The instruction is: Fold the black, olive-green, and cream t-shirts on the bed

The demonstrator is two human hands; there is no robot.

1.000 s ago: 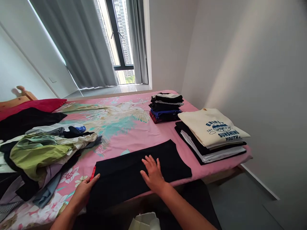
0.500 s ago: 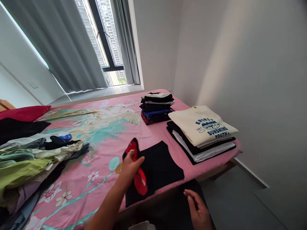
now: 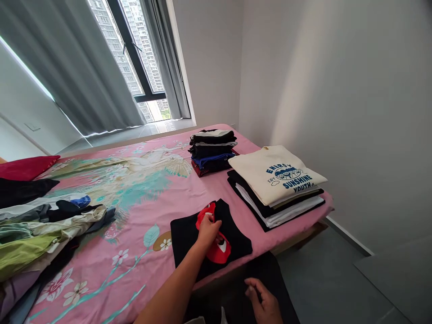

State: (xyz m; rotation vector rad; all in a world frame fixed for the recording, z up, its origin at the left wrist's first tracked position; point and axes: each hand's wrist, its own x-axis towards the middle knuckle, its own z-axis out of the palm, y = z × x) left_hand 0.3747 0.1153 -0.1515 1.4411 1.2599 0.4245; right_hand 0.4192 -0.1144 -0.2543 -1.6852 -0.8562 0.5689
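A black T-shirt (image 3: 187, 234) with a red print lies folded into a compact block at the bed's near edge. My left hand (image 3: 208, 231) rests on its top layer, fingers closed on the cloth over the red print and hiding part of it. Off the bed's edge, low in the view, my right hand (image 3: 266, 302) hovers above my dark-clad leg. Its fingers are loosely bent, with a gap between thumb and forefinger and nothing seen in them.
To the right stands a stack of folded clothes topped by a cream sweatshirt (image 3: 275, 173). Behind it is a smaller folded stack (image 3: 214, 150). A loose heap of clothes (image 3: 43, 243) covers the left of the pink flowered bedsheet (image 3: 135, 270). A wall borders the right side.
My left hand has brought the lifted, red-printed fold over to the right and down onto the black T-shirt, which now lies as a smaller block. My right hand stays low beside the bed.
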